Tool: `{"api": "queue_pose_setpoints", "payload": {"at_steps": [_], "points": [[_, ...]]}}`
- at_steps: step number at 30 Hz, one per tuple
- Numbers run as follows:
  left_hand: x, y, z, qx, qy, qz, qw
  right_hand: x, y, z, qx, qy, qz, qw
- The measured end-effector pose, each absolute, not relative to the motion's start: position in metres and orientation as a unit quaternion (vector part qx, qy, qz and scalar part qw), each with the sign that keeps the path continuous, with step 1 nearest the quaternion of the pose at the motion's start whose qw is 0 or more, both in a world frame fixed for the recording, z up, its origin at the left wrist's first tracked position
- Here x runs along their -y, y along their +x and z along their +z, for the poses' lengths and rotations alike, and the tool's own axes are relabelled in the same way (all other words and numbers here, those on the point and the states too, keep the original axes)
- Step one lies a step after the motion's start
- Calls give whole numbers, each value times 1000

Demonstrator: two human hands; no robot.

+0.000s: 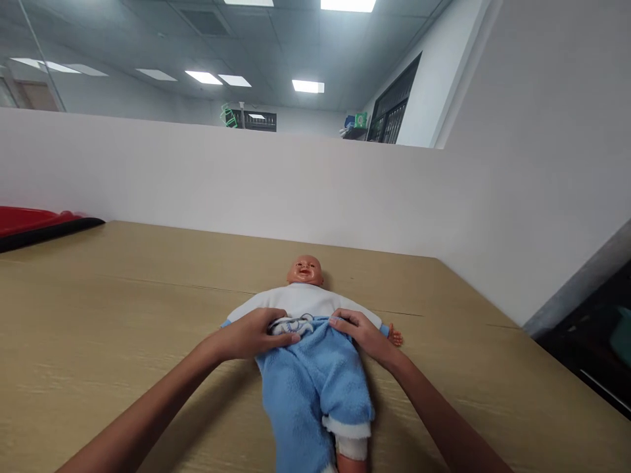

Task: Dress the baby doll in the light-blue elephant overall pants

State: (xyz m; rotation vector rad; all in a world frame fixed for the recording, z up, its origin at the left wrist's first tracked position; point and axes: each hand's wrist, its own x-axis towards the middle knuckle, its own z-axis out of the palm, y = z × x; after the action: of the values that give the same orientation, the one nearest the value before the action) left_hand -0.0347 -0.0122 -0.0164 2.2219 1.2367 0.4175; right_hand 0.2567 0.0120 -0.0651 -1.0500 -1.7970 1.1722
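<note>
A baby doll (305, 270) lies on its back on the wooden table (123, 315), head away from me. It wears a white top (303, 299) and fluffy light-blue trousers (315, 381). My left hand (254, 334) grips the trousers' waistband at the doll's left-hand side, fingers curled over the fabric. My right hand (362, 334) pinches the waistband on the other side. The doll's small hand (395, 337) shows just beyond my right wrist. One bare leg pokes out at the bottom edge.
A white partition wall (246, 184) runs behind the table. A red and black tray-like object (34, 223) lies at the far left. A dark surface (591, 341) sits off the table's right edge.
</note>
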Motion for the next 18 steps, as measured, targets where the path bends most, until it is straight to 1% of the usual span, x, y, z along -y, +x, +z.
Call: {"api": "queue_pose_setpoints", "payload": {"at_steps": [1, 3, 6, 8, 10, 12, 14, 16, 18], "points": [[14, -40, -17, -438, 830, 158, 307, -9, 255, -61, 726, -399, 427, 363], [17, -48, -19, -406, 831, 187, 331, -3, 251, -52, 773, -377, 368, 354], [18, -50, -23, -401, 824, 250, 311, 3, 244, -45, 803, -375, 307, 348], [18, -44, -26, -414, 814, 283, 292, 3, 240, -47, 789, -414, 272, 364], [16, -36, -26, -435, 801, 290, 290, -2, 237, -54, 763, -453, 257, 384], [13, -28, -26, -471, 777, 287, 302, -9, 236, -63, 727, -470, 293, 406], [6, -23, -27, -503, 745, 293, 326, -18, 237, -73, 682, -474, 355, 429], [-3, -20, -31, -508, 716, 298, 375, -26, 238, -82, 640, -473, 415, 441], [-10, -21, -38, -496, 683, 291, 450, -32, 242, -90, 613, -472, 453, 443]]}}
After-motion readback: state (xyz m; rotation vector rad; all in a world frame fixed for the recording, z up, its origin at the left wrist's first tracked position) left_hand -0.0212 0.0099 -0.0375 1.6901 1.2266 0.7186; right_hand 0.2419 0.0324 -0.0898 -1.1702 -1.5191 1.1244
